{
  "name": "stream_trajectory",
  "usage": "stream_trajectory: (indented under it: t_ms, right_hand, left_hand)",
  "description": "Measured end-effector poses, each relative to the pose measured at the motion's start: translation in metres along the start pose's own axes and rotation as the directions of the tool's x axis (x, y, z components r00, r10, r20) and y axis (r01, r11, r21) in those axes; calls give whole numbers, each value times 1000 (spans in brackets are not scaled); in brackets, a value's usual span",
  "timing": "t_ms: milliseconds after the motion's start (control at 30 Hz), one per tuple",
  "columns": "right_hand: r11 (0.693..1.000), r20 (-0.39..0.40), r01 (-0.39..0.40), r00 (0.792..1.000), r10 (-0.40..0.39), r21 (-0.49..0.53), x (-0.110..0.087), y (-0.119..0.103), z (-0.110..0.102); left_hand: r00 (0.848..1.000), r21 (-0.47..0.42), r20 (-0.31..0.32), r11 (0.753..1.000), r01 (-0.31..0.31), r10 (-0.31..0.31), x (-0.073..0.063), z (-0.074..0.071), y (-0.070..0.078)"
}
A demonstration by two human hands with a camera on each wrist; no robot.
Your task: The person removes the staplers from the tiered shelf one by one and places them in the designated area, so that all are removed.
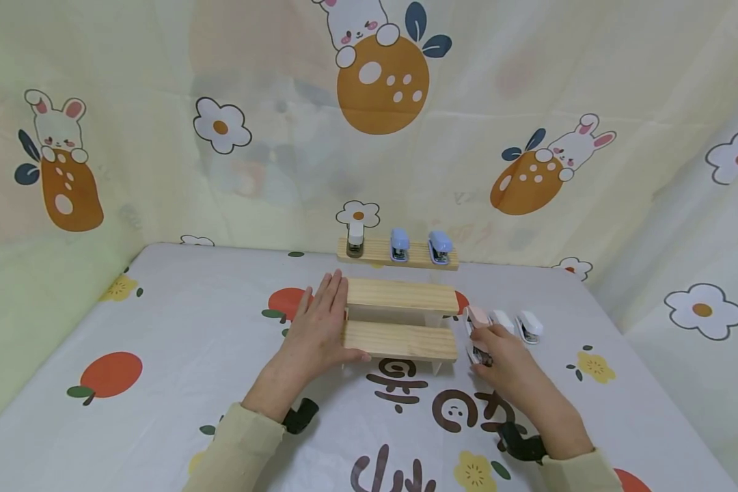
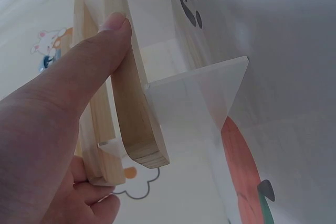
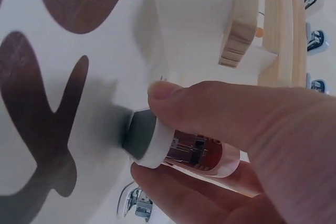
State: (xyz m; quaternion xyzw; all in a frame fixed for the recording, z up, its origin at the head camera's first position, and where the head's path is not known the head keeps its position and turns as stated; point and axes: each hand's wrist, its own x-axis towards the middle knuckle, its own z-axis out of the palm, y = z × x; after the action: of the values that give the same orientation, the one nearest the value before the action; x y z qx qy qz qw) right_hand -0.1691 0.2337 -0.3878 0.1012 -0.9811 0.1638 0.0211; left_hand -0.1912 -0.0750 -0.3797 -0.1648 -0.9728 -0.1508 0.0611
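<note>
A tiered rack with wooden planks on clear supports stands before me. My left hand point(image 1: 320, 328) rests along its left end, fingers straight beside the middle plank point(image 1: 402, 295) and thumb on the front plank point(image 1: 400, 341). In the left wrist view, the thumb presses the front plank's point(image 2: 131, 108) face. Right of the rack, my right hand point(image 1: 510, 362) grips a pink stapler point(image 1: 478, 317) between thumb and fingers. In the right wrist view, the stapler point(image 3: 197, 153) shows its white end with a dark grey base, close over the tablecloth.
On the rack's back plank point(image 1: 375, 251) stand a white stapler point(image 1: 356, 238) and two blue staplers, one in the middle point(image 1: 400, 244) and one at right point(image 1: 440, 247). Beside my right hand are two more white staplers, the nearer partly hidden point(image 1: 502, 319), the other point(image 1: 529, 326) farther right.
</note>
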Motion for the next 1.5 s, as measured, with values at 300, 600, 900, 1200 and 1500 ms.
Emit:
stream_trajectory:
  t_ms: [300,600,900,1200,1500]
  right_hand:
    - [999,80,0,997,-3,33,1,-1,-6]
    - [999,89,13,996,-16,33,1,-1,-7]
    - [1000,106,-4,994,2,12,0,-1,-10]
    - [1000,118,-15,993,15,5,-2,-1,-15]
    - [999,51,-17,999,14,48,-7,-3,-25]
  left_hand:
    - [1000,-8,5,1000,10,-10,-1,-1,-1]
    - [1000,-12,-1,1000,8,-8,-1,-2,-1]
    - [1000,-9,-5,1000,-5,5,0,-2,-1]
    - [1000,-10,-20,1000,-15,14,-2,-2,-2]
    - [1000,-19,-8,1000,-11,11,-1,-1,-1]
